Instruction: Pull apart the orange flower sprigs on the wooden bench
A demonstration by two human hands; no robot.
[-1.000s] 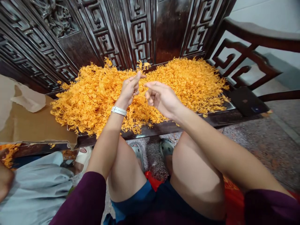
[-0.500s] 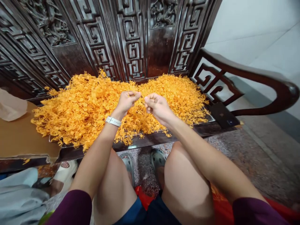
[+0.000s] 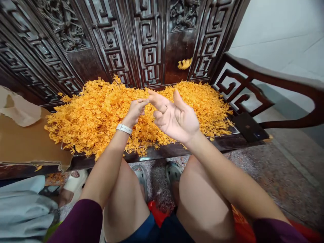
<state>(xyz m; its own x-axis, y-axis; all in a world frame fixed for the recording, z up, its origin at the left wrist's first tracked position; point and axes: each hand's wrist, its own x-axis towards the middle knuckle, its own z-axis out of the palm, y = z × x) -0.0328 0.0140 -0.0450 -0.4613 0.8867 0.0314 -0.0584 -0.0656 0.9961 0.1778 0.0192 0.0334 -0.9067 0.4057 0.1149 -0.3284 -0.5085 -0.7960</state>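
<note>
A big heap of small orange plastic flower pieces lies on the dark wooden bench. Over the middle of the heap, my left hand is closed in a pinch; whatever may be between its fingertips is too small to make out. My right hand is open beside it, palm turned up, thumb raised and some fingers half curled, holding nothing. One loose orange flower piece is in the air above the right part of the heap, in front of the carved backrest.
A flattened brown cardboard with a pale crumpled sheet lies at the left. On the bench's right end rests a black phone, near the curved armrest. Another person's leg and shoe show at lower left.
My right hand has opened from a pinch and turned palm up. An orange flower piece now flies above the heap. My left hand stays pinched in nearly the same place.
</note>
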